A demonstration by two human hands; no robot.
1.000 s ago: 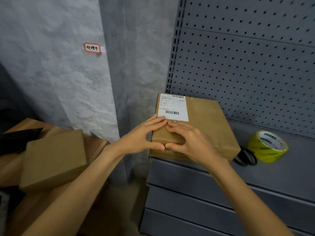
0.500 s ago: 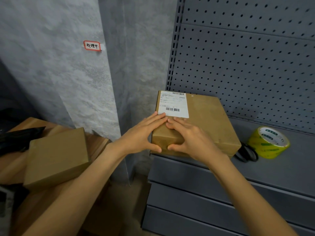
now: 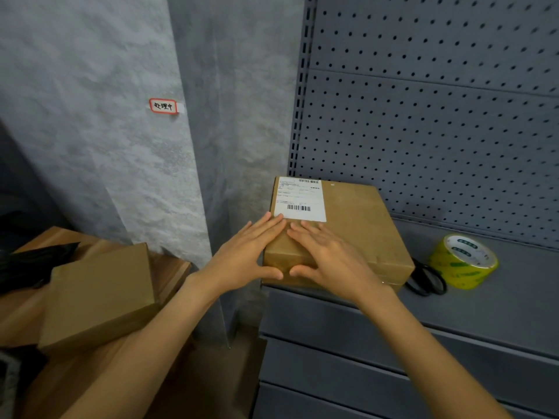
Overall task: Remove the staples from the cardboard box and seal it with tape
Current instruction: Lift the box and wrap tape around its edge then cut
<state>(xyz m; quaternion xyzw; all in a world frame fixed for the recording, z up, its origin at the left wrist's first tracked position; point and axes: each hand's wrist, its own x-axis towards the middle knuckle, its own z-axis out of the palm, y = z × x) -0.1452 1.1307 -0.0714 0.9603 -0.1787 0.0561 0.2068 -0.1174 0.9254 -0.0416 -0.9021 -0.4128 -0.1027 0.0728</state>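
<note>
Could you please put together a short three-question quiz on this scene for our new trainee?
1. True or false: the yellow tape roll sits on the grey shelf, to the right of the labelled cardboard box.
2. What lies between that box and the tape roll? A) a stapler B) black scissors C) a marker
3. Where on the box do the left hand and right hand rest?

Key
1. True.
2. B.
3. On its near left corner, fingers flat on top just below the shipping label, thumbs on the front face.
</note>
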